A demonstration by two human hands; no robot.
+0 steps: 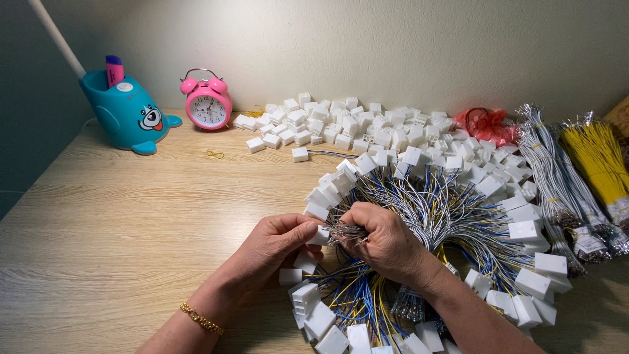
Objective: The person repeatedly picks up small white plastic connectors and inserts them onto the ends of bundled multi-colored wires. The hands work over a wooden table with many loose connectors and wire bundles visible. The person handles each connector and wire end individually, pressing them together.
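Observation:
My left hand [272,246] pinches a small white plastic connector housing [320,235] between thumb and fingers. My right hand [386,242] grips a bunch of thin wires with metal terminal tips [342,232], the tips pointing at the connector. Both hands hover over a large pile of finished harnesses [445,210]: white connectors with blue, yellow and white wires fanned out on the wooden table [131,223]. A gold bracelet [202,319] sits on my left wrist.
Loose white connector housings [347,128] are heaped at the back. Bundles of white wires [557,183] and yellow wires [599,157] lie right, beside a red bag [486,124]. A pink alarm clock [207,99] and teal whale-shaped pen holder [128,113] stand back left.

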